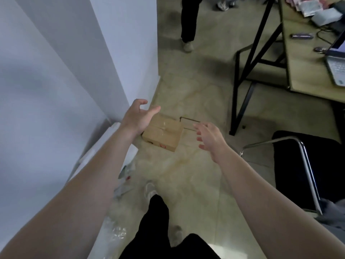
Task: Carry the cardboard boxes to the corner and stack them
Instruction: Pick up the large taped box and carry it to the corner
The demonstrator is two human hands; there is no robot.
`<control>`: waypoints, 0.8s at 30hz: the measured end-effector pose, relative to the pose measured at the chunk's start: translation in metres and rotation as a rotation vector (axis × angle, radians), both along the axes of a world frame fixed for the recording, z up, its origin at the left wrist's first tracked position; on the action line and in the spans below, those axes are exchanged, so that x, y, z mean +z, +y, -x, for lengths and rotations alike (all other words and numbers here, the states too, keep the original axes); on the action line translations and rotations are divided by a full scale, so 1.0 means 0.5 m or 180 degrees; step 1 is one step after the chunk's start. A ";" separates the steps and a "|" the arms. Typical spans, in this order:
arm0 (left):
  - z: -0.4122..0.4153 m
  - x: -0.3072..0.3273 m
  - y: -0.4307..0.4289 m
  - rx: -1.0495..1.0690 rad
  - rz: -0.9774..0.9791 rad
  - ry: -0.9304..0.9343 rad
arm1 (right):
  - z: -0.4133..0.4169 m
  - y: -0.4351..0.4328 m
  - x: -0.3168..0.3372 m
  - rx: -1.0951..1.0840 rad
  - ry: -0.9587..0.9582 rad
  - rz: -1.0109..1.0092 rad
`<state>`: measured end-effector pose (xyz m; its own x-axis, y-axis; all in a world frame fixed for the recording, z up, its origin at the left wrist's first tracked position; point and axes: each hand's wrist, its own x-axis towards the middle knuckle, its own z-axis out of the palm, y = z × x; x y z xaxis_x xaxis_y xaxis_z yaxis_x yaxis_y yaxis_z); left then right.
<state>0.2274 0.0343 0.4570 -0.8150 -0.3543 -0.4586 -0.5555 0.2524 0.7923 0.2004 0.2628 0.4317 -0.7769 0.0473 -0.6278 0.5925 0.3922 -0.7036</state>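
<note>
A small taped cardboard box (164, 132) lies on the tiled floor near the foot of the white wall. Both my arms are stretched out over it. My left hand (139, 115) hovers above the box's left end, fingers spread, holding nothing, and hides that corner. My right hand (210, 138) is open too, fingers apart, to the right of the box and clear of it. I see no other cardboard box.
The white wall (74, 71) runs along the left with plastic litter (124, 186) at its base. A black-framed desk (308, 62) with a laptop stands at right, a black chair (306, 165) in front of it. Another person's leg (188, 23) is ahead. My own legs (158, 221) are below.
</note>
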 end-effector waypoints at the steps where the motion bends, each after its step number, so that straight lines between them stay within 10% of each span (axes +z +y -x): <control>1: 0.041 -0.023 -0.014 -0.0028 -0.0013 -0.0032 | 0.033 -0.013 -0.017 -0.0024 -0.0028 -0.0051; 12: 0.347 -0.320 -0.113 -0.0197 0.0059 -0.0469 | 0.320 -0.090 -0.265 -0.0109 -0.0372 -0.0303; 24: 0.575 -1.054 -0.111 0.0096 0.0294 -0.1128 | 0.554 -0.077 -0.950 -0.0079 -0.0993 -0.0349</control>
